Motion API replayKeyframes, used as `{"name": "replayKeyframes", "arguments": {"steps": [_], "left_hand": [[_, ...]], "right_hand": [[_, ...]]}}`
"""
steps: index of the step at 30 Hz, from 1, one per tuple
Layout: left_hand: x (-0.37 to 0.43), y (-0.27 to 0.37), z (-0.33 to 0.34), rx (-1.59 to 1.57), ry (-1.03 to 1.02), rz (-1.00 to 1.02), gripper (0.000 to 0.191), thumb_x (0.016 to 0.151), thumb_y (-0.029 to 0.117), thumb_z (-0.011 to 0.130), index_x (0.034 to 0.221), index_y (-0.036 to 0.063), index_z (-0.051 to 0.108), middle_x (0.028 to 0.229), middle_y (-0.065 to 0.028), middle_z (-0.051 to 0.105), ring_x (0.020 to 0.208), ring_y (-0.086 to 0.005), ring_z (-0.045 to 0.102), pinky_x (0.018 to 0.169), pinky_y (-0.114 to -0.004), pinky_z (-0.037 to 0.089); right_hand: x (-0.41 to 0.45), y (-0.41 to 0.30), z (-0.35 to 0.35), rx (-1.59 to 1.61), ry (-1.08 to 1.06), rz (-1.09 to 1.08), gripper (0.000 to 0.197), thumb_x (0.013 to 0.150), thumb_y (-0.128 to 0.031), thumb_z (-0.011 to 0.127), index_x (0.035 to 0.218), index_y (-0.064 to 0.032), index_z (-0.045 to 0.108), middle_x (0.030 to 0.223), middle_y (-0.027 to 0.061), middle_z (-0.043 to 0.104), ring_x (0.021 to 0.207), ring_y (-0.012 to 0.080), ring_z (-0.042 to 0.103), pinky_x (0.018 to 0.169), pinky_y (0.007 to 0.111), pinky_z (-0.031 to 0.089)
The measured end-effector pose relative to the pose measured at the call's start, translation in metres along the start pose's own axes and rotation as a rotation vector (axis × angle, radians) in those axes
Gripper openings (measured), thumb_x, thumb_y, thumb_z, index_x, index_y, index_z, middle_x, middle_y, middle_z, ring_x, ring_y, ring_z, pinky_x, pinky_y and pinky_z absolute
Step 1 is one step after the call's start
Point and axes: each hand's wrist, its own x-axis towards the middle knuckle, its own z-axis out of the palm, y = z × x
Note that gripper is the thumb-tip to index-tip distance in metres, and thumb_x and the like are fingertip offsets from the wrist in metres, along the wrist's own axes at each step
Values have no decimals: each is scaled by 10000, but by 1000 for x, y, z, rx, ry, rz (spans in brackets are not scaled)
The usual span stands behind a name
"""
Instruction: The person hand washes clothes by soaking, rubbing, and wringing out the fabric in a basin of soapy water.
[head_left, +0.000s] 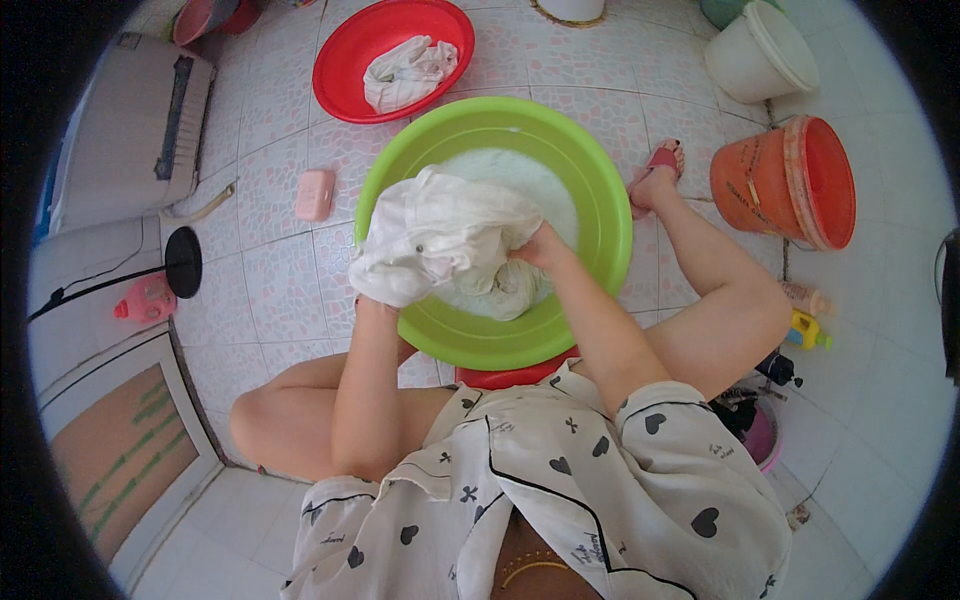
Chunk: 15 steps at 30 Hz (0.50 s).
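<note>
A wet white garment (450, 225) with a small dark button is held up over a green plastic basin (600, 277). My left hand (377, 300) is at the garment's near left side, with most of its fingers covered by cloth. On the other side, my right hand (534, 246) grips the garment's right edge. Cloudy, sudsy water (517, 166) fills the bottom of the basin. Part of the pale wet cloth (514, 289) lies in that water, below my right hand; whether it belongs to the same garment I cannot tell.
Beyond the basin is a red basin (341, 82) holding white cloth (409, 71). A pink soap bar (315, 195) lies on the tiles at left, near a grey appliance (127, 135). An orange bucket (750, 180) and a white bucket (750, 56) lie at right, with bottles (806, 330) along the wall.
</note>
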Motion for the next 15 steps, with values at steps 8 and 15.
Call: {"name": "replayKeyframes", "arguments": {"steps": [8,15], "left_hand": [[-63,-114,77,-437,-173,-666,383,784,249,527,1114,56,510,1035,-111,560,967,-253,534,838,-337,428],[-17,3,71,-1575,-135,-1221,757,802,484,467,1343,135,68,1090,-211,505,1028,-317,498,892,-435,410]], "right_hand": [[10,-37,-12,188,47,-109,349,782,-196,550,1100,-65,490,1131,76,502,1012,239,504,828,420,456],[-13,-49,31,-119,100,-224,521,714,-61,535,1208,-19,375,1145,135,475,1013,243,497,828,377,440]]}}
